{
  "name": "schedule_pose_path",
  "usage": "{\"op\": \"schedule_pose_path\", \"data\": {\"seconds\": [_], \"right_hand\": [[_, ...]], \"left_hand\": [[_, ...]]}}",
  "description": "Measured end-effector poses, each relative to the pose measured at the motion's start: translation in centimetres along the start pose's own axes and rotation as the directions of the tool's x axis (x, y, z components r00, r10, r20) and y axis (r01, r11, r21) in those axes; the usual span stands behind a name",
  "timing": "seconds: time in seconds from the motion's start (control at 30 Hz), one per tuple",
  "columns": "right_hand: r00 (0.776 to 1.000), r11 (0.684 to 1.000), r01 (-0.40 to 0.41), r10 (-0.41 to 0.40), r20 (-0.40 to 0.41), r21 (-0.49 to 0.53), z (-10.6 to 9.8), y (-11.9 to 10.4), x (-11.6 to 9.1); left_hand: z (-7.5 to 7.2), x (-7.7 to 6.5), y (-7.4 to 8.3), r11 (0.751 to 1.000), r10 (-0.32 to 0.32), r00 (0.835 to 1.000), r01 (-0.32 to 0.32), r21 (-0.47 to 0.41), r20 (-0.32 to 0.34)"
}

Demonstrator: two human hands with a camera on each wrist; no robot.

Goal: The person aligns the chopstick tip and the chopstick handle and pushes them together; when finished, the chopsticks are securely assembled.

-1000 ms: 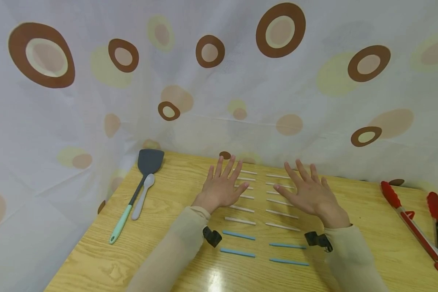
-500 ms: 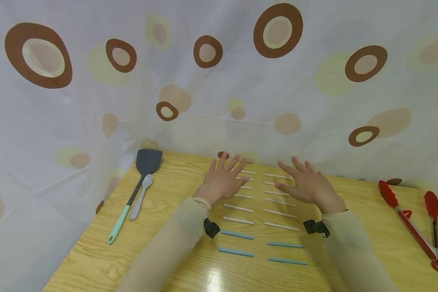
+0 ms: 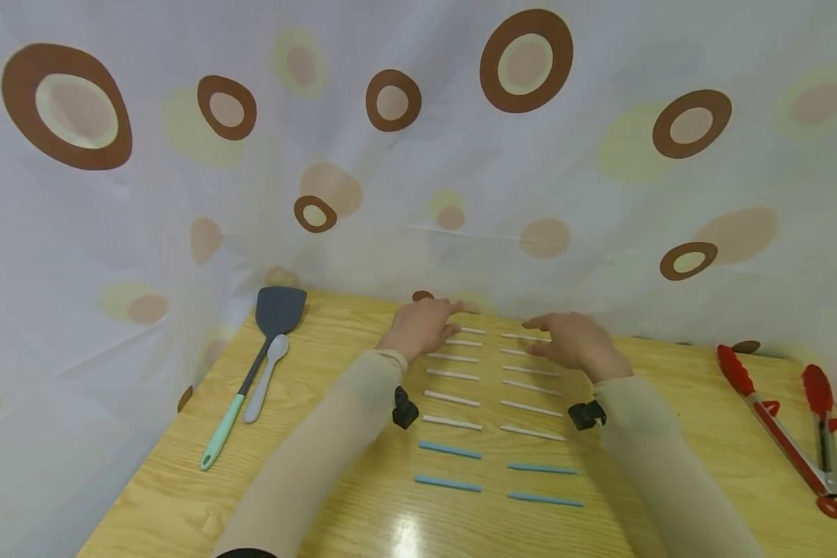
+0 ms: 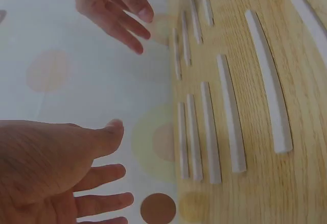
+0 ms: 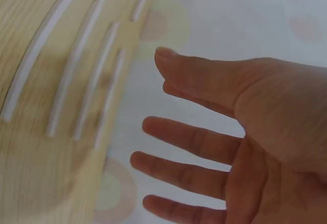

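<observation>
Thin white sticks (image 3: 452, 422) lie in two columns across the middle of the table, with blue sticks (image 3: 449, 449) at the near end of each. Over the far end of the left column hovers my left hand (image 3: 421, 324), its fingers extended and holding nothing. My right hand (image 3: 577, 341) is likewise above the far end of the right column, fingers apart. In the left wrist view, both the left hand (image 4: 51, 168) and the right hand (image 4: 115, 7) are raised off the white sticks (image 4: 232, 114). The right wrist view has the right palm (image 5: 255, 147) with nothing in it.
A spatula (image 3: 280, 310) with a mint handle and a grey spoon (image 3: 268, 380) lie at the table's left. Red-tipped tongs (image 3: 781, 434) lie at the right. A patterned cloth (image 3: 418, 178) hangs behind the wooden table (image 3: 349, 496).
Both hands have tipped forward and lowered, from spread and raised to reaching flatter towards the far sticks. More white sticks show beneath the left hand. The view has shifted slightly.
</observation>
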State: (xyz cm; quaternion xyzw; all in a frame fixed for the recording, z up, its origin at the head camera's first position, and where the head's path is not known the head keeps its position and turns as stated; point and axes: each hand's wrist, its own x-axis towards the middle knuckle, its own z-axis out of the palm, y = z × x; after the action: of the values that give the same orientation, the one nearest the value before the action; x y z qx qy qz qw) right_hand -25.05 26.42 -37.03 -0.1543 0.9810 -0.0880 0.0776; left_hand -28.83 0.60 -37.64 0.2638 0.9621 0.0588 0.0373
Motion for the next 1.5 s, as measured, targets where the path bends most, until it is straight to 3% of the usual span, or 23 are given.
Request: {"op": "schedule_pose_path", "data": {"seconds": [0.1,0.23,0.47,0.67,0.83,1.07,1.33,1.5], "right_hand": [[1.0,1.0,-0.017,0.017,0.009,0.006,0.6,0.7,0.9],[0.999,0.999,-0.04,0.04,0.016,-0.007,1.2,1.6,1.9],[0.994,0.994,-0.104,0.105,0.026,-0.041,2.2,2.3,3.2],[0.997,0.995,-0.082,0.082,-0.008,-0.052,2.7,2.2,4.0],[0.993,0.991,-0.115,0.114,-0.02,-0.063,3.0,2.2,4.3],[0.989,0.987,-0.144,0.142,-0.032,-0.076,3.1,2.1,4.3],[0.984,0.98,-0.174,0.168,-0.065,-0.095,3.1,1.8,4.7],[0.984,0.974,-0.178,0.172,-0.052,-0.143,3.3,1.8,4.9]], "left_hand": [[0.5,0.7,-0.5,0.998,-0.026,0.999,0.025,-0.06,-0.023],[1.2,1.8,-1.1,0.994,-0.019,0.998,0.012,-0.11,-0.064],[2.6,3.2,-1.3,0.993,-0.019,0.998,0.011,-0.119,-0.067],[3.2,3.8,-1.1,0.993,-0.042,0.998,0.036,-0.113,-0.051],[4.0,4.1,-1.1,0.996,-0.046,0.998,0.042,-0.079,-0.048],[4.5,4.3,-0.9,0.998,-0.041,0.997,0.044,0.041,-0.062],[4.6,4.8,-0.6,0.984,-0.028,0.998,0.038,0.176,-0.061],[4.9,5.0,-0.6,0.977,-0.022,0.997,0.037,0.208,-0.074]]}}
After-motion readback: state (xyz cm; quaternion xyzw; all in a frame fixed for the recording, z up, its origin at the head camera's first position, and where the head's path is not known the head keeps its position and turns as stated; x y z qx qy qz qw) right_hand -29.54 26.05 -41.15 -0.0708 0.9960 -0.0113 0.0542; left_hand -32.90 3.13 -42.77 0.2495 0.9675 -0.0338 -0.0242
